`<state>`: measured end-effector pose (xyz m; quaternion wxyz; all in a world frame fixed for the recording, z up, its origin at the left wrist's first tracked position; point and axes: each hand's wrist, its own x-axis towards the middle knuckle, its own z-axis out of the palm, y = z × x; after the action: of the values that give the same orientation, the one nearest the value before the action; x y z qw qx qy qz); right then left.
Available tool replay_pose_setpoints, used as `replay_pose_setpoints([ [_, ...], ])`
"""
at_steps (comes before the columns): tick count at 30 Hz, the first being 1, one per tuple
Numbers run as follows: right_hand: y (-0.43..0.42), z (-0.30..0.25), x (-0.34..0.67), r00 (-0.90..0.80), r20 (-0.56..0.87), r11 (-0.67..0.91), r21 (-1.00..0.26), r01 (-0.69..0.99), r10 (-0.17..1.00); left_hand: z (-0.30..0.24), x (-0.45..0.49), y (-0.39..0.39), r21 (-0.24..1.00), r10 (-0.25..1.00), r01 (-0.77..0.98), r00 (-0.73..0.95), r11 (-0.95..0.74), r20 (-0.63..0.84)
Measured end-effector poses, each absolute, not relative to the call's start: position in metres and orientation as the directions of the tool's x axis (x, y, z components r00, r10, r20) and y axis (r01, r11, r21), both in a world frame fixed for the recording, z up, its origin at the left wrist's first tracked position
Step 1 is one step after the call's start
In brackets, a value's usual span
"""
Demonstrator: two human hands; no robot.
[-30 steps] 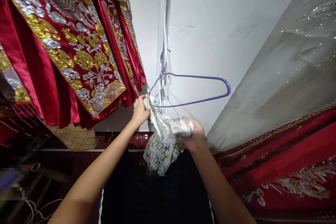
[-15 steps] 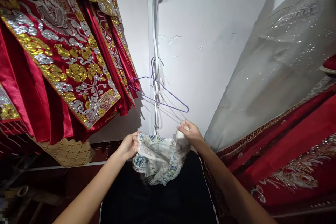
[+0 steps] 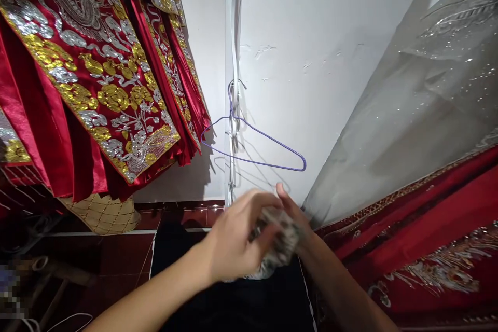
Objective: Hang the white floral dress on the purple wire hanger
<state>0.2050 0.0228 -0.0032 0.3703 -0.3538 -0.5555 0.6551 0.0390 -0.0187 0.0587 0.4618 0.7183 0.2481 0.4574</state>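
A crumpled white cloth with a blue-green floral pattern (image 3: pixel 286 249) is bunched between my two hands, low in front of my dark clothing. My left hand (image 3: pixel 237 238) curls around its near left side, fingers and thumb bent over the fabric and blurred by motion. At the bunch's right side my right hand (image 3: pixel 301 223) holds it, thumb pointing up; its other fingers are hidden behind the cloth. Above both hands, touched by neither, a bare purple wire hanger (image 3: pixel 268 163) hangs by its hook from a white vertical strip (image 3: pixel 235 36).
Red garments with gold and silver embroidery (image 3: pixel 116 98) hang at left, above a beige quilted piece (image 3: pixel 103 215). On the right are a sparkly pale sheer fabric (image 3: pixel 412 98) and a red embellished garment (image 3: pixel 439 233). A white wall (image 3: pixel 311 21) stands behind the hanger.
The cloth was stretched between both hands and is now bunched up. My left hand has moved right, across to my right hand. The hanger appears swung more face-on.
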Motion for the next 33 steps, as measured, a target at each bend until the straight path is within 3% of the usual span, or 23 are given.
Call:
replay_pose_setpoints([
  [3, 0.013, 0.026, 0.221, -0.639, -0.128, -0.104, -0.992, 0.075, 0.759, 0.052, 0.021, -0.006, 0.852, 0.734, 0.05, 0.535, -0.521, 0.417],
  [5, 0.004, 0.049, 0.234, -0.763, -0.131, 0.082, -0.969, 0.234, 0.633, 0.034, 0.009, 0.002, 0.88, 0.658, 0.091, 0.7, -0.466, 0.277],
  [7, -0.005, 0.072, 0.25, -0.771, -0.088, 0.269, -0.907, 0.323, 0.631, 0.013, -0.003, 0.006, 0.869, 0.558, 0.143, 0.812, -0.474, 0.17],
  [9, -0.007, 0.092, 0.266, -0.62, 0.055, 0.376, -0.835, 0.401, 0.783, 0.0, -0.018, 0.004, 0.832, 0.569, 0.241, 0.815, -0.499, 0.105],
  [11, 0.002, 0.106, 0.278, -0.318, 0.297, 0.425, -0.755, 0.499, 0.9, 0.002, -0.034, 0.001, 0.786, 0.678, 0.368, 0.73, -0.496, 0.086],
  [13, 0.028, 0.109, 0.282, -0.038, 0.549, 0.472, -0.678, 0.564, 0.835, 0.017, -0.048, -0.002, 0.744, 0.782, 0.466, 0.612, -0.479, 0.12],
  [15, 0.067, 0.103, 0.276, 0.051, 0.702, 0.576, -0.622, 0.531, 0.711, 0.036, -0.058, -0.002, 0.716, 0.834, 0.51, 0.52, -0.477, 0.186],
  [17, 0.111, 0.092, 0.262, 0.048, 0.716, 0.651, -0.659, 0.377, 0.697, 0.052, -0.065, 0.0, 0.725, 0.864, 0.506, 0.435, -0.468, 0.254],
  [20, 0.163, 0.082, 0.229, -0.001, 0.711, 0.69, -0.682, 0.244, 0.703, 0.065, -0.077, 0.007, 0.837, 0.919, 0.388, 0.25, -0.384, 0.306],
  [23, 0.18, 0.079, 0.199, -0.114, 0.639, 0.649, -0.747, 0.145, 0.761, 0.071, -0.093, 0.013, 0.942, 0.966, 0.215, 0.085, -0.257, 0.244],
  [25, 0.177, 0.079, 0.186, -0.172, 0.549, 0.563, -0.825, 0.046, 0.818, 0.073, -0.104, 0.015, 0.945, 0.973, 0.234, 0.09, -0.229, 0.214],
  [27, 0.17, 0.079, 0.183, -0.221, 0.459, 0.463, -0.886, -0.037, 0.861, 0.07, -0.111, 0.016, 0.881, 0.959, 0.394, 0.202, -0.263, 0.196],
  [29, 0.165, 0.082, 0.192, -0.257, 0.408, 0.412, -0.91, -0.04, 0.876, 0.06, -0.117, 0.019, 0.741, 0.933, 0.594, 0.338, -0.313, 0.123],
  [33, 0.161, 0.103, 0.227, -0.301, 0.466, 0.53, -0.828, 0.182, 0.832, 0.03, -0.123, 0.048, 0.497, 0.935, 0.806, 0.355, -0.321, 0.028],
])
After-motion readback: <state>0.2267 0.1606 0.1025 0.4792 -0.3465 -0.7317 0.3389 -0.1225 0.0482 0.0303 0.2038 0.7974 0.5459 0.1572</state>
